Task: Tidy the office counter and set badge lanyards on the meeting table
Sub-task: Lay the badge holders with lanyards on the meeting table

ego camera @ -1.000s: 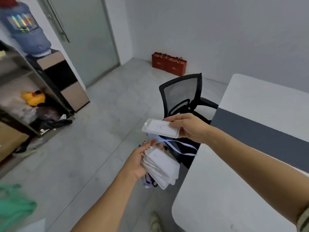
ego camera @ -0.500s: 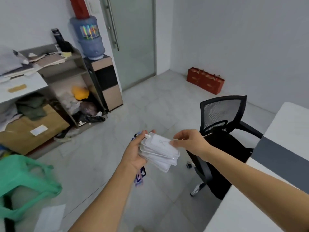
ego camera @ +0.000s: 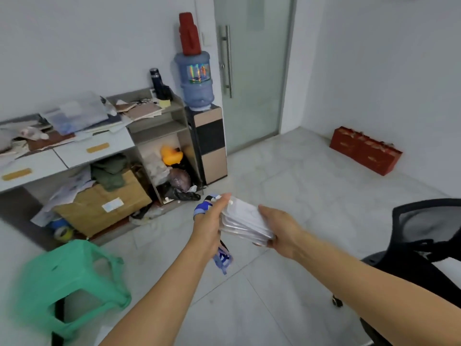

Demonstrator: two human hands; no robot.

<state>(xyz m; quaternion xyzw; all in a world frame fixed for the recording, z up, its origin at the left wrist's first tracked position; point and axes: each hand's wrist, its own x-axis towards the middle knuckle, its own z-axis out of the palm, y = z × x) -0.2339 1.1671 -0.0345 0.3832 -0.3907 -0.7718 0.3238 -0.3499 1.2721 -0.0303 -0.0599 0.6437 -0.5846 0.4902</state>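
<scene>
**Badge holders with lanyards, held in both hands above the floor**

- Badge holders point(ego camera: 245, 221): a stack of clear plastic sleeves, tilted, with its far end higher than its near end. It is held in the air between the two hands.
- Left hand point(ego camera: 212, 221): grips the far left end of the stack, with the thumb along the top edge.
- Right hand point(ego camera: 282, 231): grips the near right end, with the thumb on top and the fingers curled underneath.
- Lanyards point(ego camera: 223, 258): blue straps, bunched together. Part of them wraps over the left hand's fingers and the rest hangs below that hand.
- Worktop point(ego camera: 107, 146): well beyond the left hand, against the wall. It is covered with loose papers and folders and has drawers in its front.
- Cardboard box point(ego camera: 99, 203): on the floor under the worktop, with dark green cloth lying on it.
- Water dispenser point(ego camera: 212, 143): beyond the hands, beside the glass door point(ego camera: 252, 71). It carries a blue bottle with a red flask point(ego camera: 189, 33) standing on top.
- Green stool point(ego camera: 67, 275): near and to the left of the left arm. It is blurred.
- Black chair point(ego camera: 424, 245): just right of the right arm.
- Red bags point(ego camera: 364, 151): far right of the hands, standing on the floor against the wall.
</scene>
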